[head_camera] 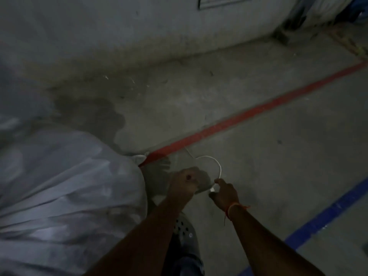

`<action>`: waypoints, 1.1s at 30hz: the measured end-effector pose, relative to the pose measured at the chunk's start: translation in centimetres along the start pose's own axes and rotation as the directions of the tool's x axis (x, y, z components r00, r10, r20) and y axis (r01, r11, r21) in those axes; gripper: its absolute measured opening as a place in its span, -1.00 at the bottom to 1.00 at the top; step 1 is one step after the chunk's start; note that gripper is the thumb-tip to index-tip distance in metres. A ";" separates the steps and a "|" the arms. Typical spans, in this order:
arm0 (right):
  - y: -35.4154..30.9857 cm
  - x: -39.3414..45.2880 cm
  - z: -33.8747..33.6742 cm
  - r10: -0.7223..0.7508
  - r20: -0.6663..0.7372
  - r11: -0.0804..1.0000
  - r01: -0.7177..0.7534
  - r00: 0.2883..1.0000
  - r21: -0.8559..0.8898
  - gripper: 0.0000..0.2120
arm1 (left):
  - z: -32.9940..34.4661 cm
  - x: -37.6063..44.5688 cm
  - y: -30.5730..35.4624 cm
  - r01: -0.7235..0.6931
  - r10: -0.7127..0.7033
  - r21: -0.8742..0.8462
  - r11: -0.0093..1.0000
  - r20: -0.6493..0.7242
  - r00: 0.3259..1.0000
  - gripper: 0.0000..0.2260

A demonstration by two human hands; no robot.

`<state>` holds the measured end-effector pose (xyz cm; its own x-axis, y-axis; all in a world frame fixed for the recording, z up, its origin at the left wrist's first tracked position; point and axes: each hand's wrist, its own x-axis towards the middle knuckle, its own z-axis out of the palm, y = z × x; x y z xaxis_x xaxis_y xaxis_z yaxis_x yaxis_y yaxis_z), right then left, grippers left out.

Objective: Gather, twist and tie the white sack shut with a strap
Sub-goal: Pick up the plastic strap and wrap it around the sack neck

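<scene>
- The big white woven sack (65, 186) lies on its side over the left of the grey concrete floor (278, 148), its gathered neck (157, 176) pointing right, just near of the red floor line (249, 114).
- The left hand (184, 184) is closed in a fist around the bunched neck.
- The right hand (225, 193), just right of the left, is nearly closed, fingertips pinching one end of the thin white strap (216, 164), which loops in an arc on the far side of the neck.
- To do this step well, I judge: keep the fist tight so the twist does not unwind, draw the strap snug close against the fist, then knot.
- The picture is dim and blurred; whether the strap fully circles the neck cannot be told.
</scene>
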<state>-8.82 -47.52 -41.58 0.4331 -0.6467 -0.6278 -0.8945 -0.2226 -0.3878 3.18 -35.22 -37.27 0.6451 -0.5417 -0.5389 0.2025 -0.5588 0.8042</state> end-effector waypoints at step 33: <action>-18.8 -25.3 -7.0 -0.845 -0.217 0.494 0.869 0.489 0.035 -0.51 | -16.3 -15.8 15.1 -0.187 0.167 -0.416 0.890 -0.085 0.982 -0.71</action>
<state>-3.77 -32.12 -13.66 0.9433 -0.2869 0.1670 -0.0619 -0.6463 -0.7606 8.03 -24.84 -12.56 0.7299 -0.5723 -0.3736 0.3656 -0.1349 0.9209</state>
